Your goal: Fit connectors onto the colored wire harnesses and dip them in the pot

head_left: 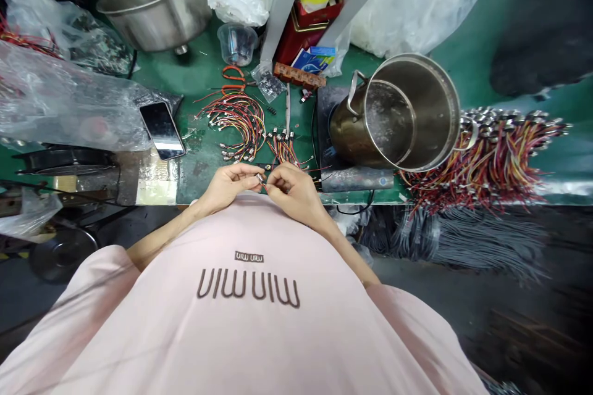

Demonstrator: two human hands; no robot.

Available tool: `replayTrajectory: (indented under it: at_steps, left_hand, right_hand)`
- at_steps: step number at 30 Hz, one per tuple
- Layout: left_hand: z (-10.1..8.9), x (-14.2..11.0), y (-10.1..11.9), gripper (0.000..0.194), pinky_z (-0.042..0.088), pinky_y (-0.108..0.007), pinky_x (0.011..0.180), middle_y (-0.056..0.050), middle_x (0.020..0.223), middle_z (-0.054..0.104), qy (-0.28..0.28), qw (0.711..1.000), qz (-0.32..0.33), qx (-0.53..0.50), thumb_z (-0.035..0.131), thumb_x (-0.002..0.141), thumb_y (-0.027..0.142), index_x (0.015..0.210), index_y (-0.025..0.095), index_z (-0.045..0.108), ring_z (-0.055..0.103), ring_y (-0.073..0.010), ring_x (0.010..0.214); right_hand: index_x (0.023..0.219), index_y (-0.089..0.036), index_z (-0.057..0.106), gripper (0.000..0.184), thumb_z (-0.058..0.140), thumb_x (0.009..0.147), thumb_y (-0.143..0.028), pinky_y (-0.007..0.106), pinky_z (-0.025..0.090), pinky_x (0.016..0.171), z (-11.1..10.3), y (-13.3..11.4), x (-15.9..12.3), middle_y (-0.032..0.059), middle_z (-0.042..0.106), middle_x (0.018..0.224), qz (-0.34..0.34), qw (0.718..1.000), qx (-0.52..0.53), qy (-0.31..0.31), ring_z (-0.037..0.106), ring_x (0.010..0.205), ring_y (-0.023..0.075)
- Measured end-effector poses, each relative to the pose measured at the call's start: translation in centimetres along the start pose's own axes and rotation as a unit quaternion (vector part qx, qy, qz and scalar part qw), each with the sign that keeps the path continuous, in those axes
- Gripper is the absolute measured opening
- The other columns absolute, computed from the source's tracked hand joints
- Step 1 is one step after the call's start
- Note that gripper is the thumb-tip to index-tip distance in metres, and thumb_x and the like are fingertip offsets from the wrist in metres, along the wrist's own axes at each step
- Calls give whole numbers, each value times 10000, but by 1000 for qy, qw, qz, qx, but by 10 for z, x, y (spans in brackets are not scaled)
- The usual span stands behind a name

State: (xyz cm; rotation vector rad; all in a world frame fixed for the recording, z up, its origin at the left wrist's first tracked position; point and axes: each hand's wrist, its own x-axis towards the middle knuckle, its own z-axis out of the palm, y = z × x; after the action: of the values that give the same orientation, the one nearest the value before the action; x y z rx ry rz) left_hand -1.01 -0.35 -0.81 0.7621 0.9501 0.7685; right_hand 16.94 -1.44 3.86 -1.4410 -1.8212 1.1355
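Note:
At the table's front edge, close to my shirt, my left hand point(228, 187) pinches a small metal connector point(260, 178) between thumb and fingertips. My right hand point(296, 194) meets it from the other side, fingers curled and pressed together by the connector; a bit of red wire shows there, but what these fingers grip is hidden. Just beyond the hands lies a curved bundle of red, black and yellow wires point(252, 120) with metal ends. A smaller bunch of wired connectors point(281, 143) is right behind my right hand.
A steel pot point(354, 136) stands on a dark plate at right, beside a big pile of wired connectors point(503, 160). At left lie a phone point(162, 129) and plastic bags point(83, 99). Orange-handled scissors point(233, 79), a steel basin point(160, 12) and a metal post point(285, 6) are farther back.

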Motion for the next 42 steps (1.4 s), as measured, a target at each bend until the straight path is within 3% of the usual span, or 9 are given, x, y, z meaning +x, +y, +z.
replayTrajectory:
  at_steps: [8, 11, 19, 27, 32, 38, 42]
  left_hand:
    - [2, 3, 0, 360, 548, -254, 744, 3, 722, 697, 25, 997, -25, -70, 794, 676, 362, 976, 176, 725, 665, -98, 665]
    - [3, 5, 3, 343, 549, -241, 705, 15, 704, 687, 48, 994, -28, -97, 815, 639, 357, 914, 171, 726, 650, -84, 623]
    - [8, 6, 6, 353, 549, -229, 671, 27, 666, 671, 67, 991, -33, -113, 842, 588, 346, 860, 161, 715, 648, -80, 600]
    - [6, 3, 2, 331, 533, -257, 706, 4, 699, 690, 63, 998, 16, -10, 788, 670, 374, 918, 166, 718, 665, -112, 660]
    - [5, 2, 3, 309, 517, -265, 694, -2, 689, 673, 58, 996, 47, 46, 775, 679, 373, 905, 168, 728, 648, -123, 675]
    - [6, 0, 7, 206, 483, -232, 662, -40, 848, 670, 40, 980, 129, 150, 767, 693, 299, 868, 189, 760, 604, -110, 728]
    - [5, 0, 8, 205, 471, -224, 645, -45, 864, 668, 34, 976, 133, 168, 766, 692, 291, 871, 190, 764, 592, -107, 719]
  right_hand:
    - [875, -191, 572, 70, 532, 827, -158, 239, 459, 625, -13, 5, -8, 19, 615, 863, -2, 999, 28, -22, 579, 742, 118]
    - [869, -187, 586, 90, 561, 802, -133, 266, 489, 685, -20, 6, -13, 48, 630, 960, -33, 999, 8, -29, 598, 843, 142]
    - [797, -192, 581, 82, 557, 794, -114, 278, 490, 691, -24, 7, -18, 43, 631, 900, -47, 999, -11, -20, 598, 837, 150]
    - [715, -193, 551, 111, 543, 773, -99, 279, 454, 683, -17, 2, -13, 24, 599, 817, -24, 1000, -8, -7, 568, 772, 144]
    - [654, -184, 542, 127, 542, 721, -77, 282, 434, 700, -21, 8, -10, 14, 586, 758, 15, 998, -34, -50, 551, 743, 144]
    - [628, -182, 531, 136, 537, 728, -91, 279, 439, 710, -20, 14, -10, 19, 589, 781, 22, 998, -13, -56, 564, 765, 144]
    - [659, -183, 560, 114, 544, 722, -90, 313, 458, 792, -19, 16, -11, 33, 617, 853, 6, 999, -16, -48, 592, 831, 159]
